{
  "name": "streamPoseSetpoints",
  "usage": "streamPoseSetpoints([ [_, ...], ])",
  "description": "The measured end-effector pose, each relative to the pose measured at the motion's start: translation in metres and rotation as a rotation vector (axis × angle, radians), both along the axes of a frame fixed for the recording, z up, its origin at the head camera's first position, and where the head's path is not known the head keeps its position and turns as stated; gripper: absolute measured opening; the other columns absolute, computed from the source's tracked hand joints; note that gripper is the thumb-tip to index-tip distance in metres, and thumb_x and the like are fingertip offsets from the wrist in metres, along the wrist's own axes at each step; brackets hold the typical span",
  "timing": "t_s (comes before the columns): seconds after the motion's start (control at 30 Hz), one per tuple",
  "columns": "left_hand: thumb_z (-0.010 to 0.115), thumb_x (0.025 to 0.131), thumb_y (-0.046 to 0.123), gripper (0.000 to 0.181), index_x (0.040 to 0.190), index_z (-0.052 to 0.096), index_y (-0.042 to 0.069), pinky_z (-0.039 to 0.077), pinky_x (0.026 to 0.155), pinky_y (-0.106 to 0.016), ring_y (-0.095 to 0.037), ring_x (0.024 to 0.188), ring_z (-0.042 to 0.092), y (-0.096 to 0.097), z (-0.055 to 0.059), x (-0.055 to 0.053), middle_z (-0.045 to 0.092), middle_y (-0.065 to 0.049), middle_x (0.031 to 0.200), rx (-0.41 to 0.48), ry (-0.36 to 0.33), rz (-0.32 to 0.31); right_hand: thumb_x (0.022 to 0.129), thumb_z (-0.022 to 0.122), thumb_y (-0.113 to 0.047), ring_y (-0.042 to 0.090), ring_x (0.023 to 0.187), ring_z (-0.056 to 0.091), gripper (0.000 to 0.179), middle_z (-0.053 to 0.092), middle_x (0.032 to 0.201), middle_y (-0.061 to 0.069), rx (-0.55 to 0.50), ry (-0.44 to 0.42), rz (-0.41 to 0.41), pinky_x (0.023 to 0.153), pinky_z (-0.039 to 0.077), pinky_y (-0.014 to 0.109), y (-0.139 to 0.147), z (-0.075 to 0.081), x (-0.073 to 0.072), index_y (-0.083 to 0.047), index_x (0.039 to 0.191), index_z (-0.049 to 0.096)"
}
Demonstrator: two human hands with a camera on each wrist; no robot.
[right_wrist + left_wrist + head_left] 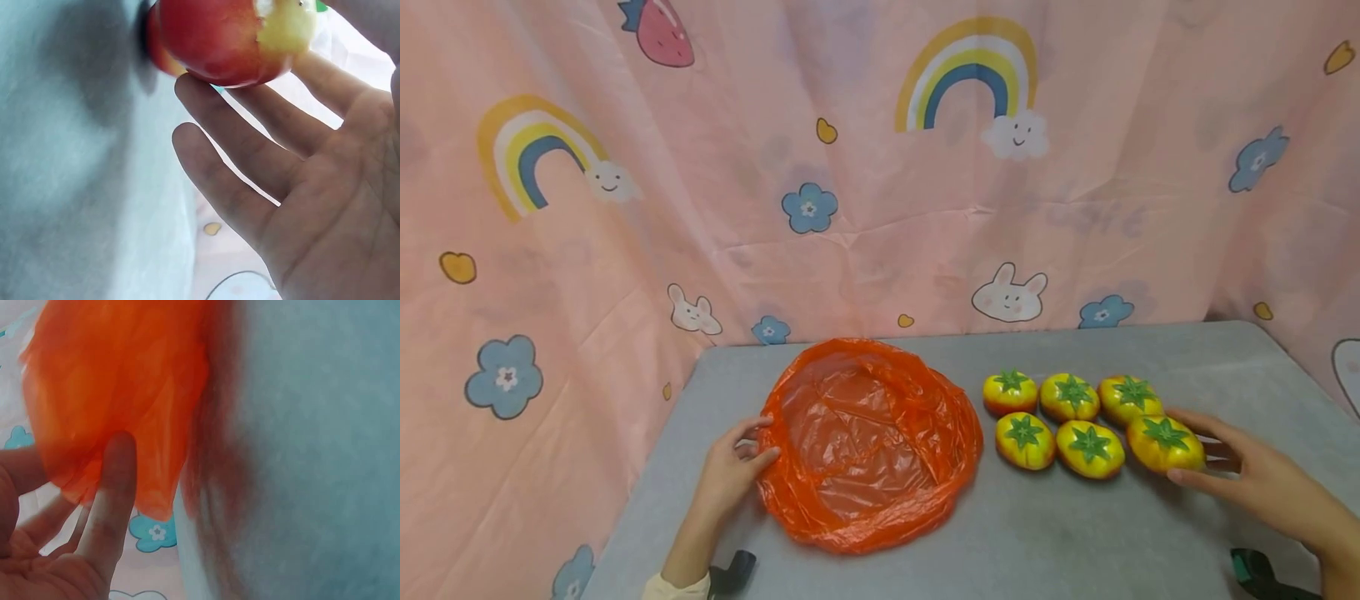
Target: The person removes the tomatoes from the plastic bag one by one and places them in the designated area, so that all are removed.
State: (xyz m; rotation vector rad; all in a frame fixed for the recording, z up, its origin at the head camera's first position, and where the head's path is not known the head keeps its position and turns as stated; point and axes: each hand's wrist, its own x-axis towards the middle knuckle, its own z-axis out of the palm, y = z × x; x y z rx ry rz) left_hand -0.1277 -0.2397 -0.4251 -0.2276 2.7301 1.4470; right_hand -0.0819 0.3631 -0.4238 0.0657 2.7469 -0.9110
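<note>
An orange-red plastic bag (868, 450) lies with its wide mouth facing up. My left hand (730, 467) pinches the bag's left rim; the left wrist view shows the thumb (112, 481) against the thin plastic with fingers behind it. On the right, my right hand (1247, 467) holds a yellow-and-red, tomato-like fruit (1165, 443) with a green star-shaped top, thumb in front and fingers behind. Its red underside (212, 37) shows in the right wrist view, where two lower fingers stretch out past it. This fruit overlaps the back-right fruit (1129, 398) in the head view.
Between bag and right hand, several matching fruits sit close together in two rows, among them a front one (1090, 450) and a back-left one (1010, 392). All rest on a grey table (1045, 542). A pink patterned curtain (865, 167) hangs behind and beside it.
</note>
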Motion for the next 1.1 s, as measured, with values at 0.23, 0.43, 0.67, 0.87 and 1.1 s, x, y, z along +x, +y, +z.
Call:
streamPoseSetpoints([
  [0.23, 0.074, 0.089, 0.016, 0.056, 0.14, 0.052, 0.019, 0.059, 0.075, -0.028, -0.018, 0.089, 0.065, -0.003, 0.003, 0.0, 0.059, -0.016, 0.12, 0.011, -0.006, -0.052, 0.093, 0.066, -0.048, 0.057, 0.12, 0.043, 0.095, 0.024, 0.15, 0.04, -0.067, -0.033, 0.007, 0.089, 0.047, 0.062, 0.005, -0.011, -0.002, 0.008, 0.153, 0.018],
  [0.43, 0.072, 0.092, 0.024, 0.066, 0.149, 0.039, 0.026, 0.06, 0.081, -0.034, -0.018, 0.091, 0.066, -0.005, 0.008, -0.002, 0.058, -0.016, 0.124, 0.027, -0.037, -0.076, 0.09, 0.069, -0.047, 0.058, 0.124, 0.039, 0.1, 0.021, 0.151, 0.04, -0.109, -0.063, -0.009, 0.091, 0.045, 0.065, 0.006, -0.016, -0.003, 0.009, 0.152, 0.015],
  [0.67, 0.069, 0.094, 0.029, 0.066, 0.151, 0.036, 0.024, 0.059, 0.082, -0.036, -0.019, 0.094, 0.066, -0.009, 0.009, -0.001, 0.058, -0.016, 0.124, -0.022, -0.061, -0.074, 0.09, 0.071, -0.045, 0.059, 0.126, 0.037, 0.098, 0.023, 0.149, 0.041, -0.124, -0.051, -0.016, 0.094, 0.042, 0.068, 0.006, -0.02, -0.003, 0.01, 0.151, 0.016],
  [0.87, 0.068, 0.095, 0.032, 0.063, 0.15, 0.037, 0.023, 0.059, 0.081, -0.035, -0.018, 0.091, 0.066, -0.014, 0.009, 0.001, 0.058, -0.015, 0.123, -0.032, -0.081, -0.068, 0.09, 0.071, -0.046, 0.06, 0.128, 0.035, 0.1, 0.023, 0.15, 0.041, -0.135, -0.044, -0.018, 0.095, 0.04, 0.068, 0.007, -0.022, -0.003, 0.01, 0.152, 0.016],
  [1.1, 0.065, 0.097, 0.029, 0.058, 0.148, 0.041, 0.019, 0.058, 0.075, -0.031, -0.017, 0.08, 0.067, -0.019, 0.013, 0.001, 0.061, -0.015, 0.121, -0.014, -0.052, -0.005, 0.089, 0.073, -0.04, 0.059, 0.127, 0.04, 0.098, 0.027, 0.15, 0.04, -0.107, 0.018, 0.023, 0.093, 0.045, 0.064, 0.007, -0.023, -0.003, 0.008, 0.153, 0.018],
])
